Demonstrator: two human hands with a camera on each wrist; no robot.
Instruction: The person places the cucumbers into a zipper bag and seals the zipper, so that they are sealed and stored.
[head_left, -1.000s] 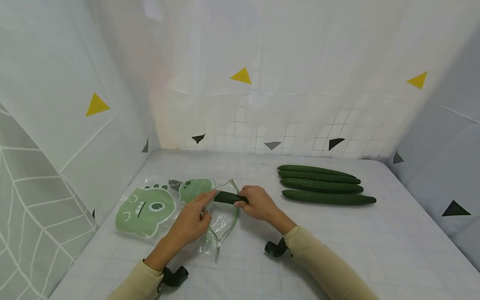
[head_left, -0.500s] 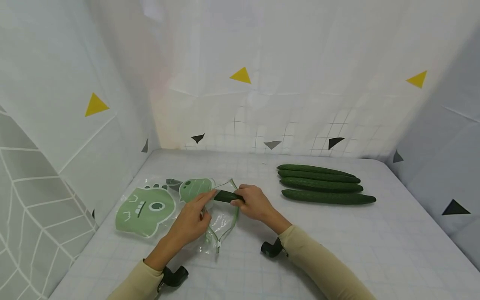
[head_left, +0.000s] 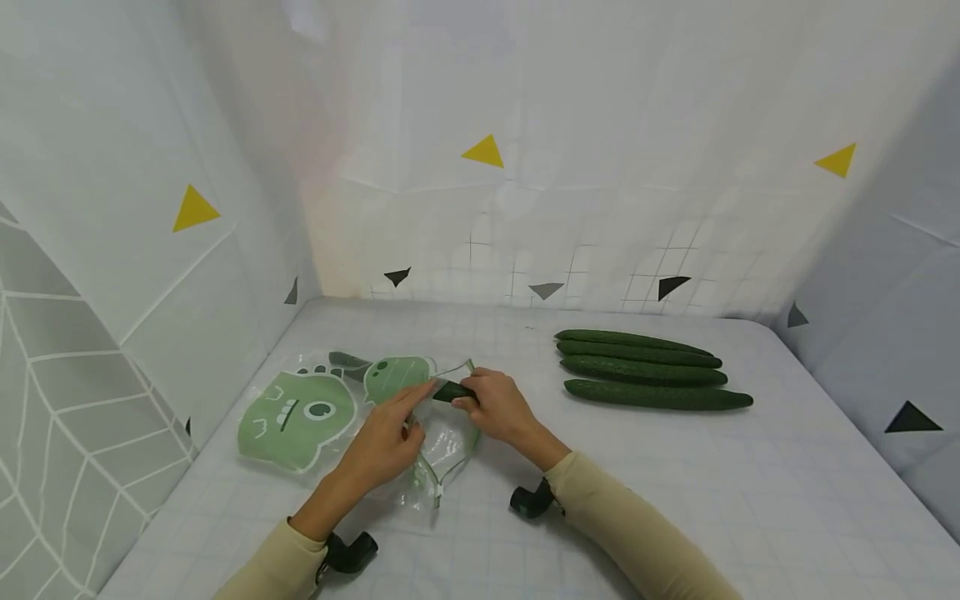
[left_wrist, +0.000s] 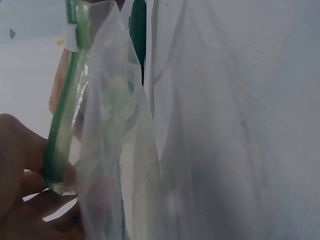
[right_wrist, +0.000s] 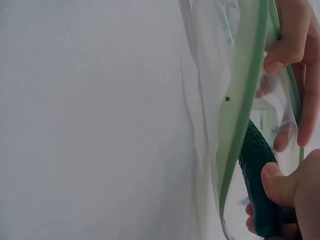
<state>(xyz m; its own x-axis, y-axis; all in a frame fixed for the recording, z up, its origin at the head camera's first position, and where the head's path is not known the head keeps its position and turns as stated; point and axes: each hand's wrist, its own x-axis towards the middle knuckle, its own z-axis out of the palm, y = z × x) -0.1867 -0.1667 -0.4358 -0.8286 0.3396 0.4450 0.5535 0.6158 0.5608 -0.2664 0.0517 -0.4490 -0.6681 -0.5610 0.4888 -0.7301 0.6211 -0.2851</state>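
Observation:
A clear zip bag (head_left: 296, 425) with a green monster print lies on the left of the table. My left hand (head_left: 384, 437) pinches its green-edged mouth, holding it apart. A dark green cucumber (head_left: 453, 391) runs through that mouth, its far end showing inside the bag past the print. My right hand (head_left: 498, 404) grips the near end of the cucumber; the right wrist view shows the thumb on top of the cucumber (right_wrist: 260, 175) and fingers beneath. In the left wrist view a white slider (left_wrist: 70, 37) sits on the bag's green zip strip. The cucumber's middle is partly behind my left fingers.
Several more cucumbers (head_left: 643, 370) lie side by side at the back right, the nearest one (head_left: 658, 395) slightly apart. White sheets with yellow and black triangles (head_left: 483, 152) rise behind and beside the table (head_left: 675, 500). A dark wrist device hangs at each cuff.
My right hand has moved left with the cucumber, whose far end has slid deeper into the bag. The bag's printed part has shifted slightly to the right. The left hand stays nearly still.

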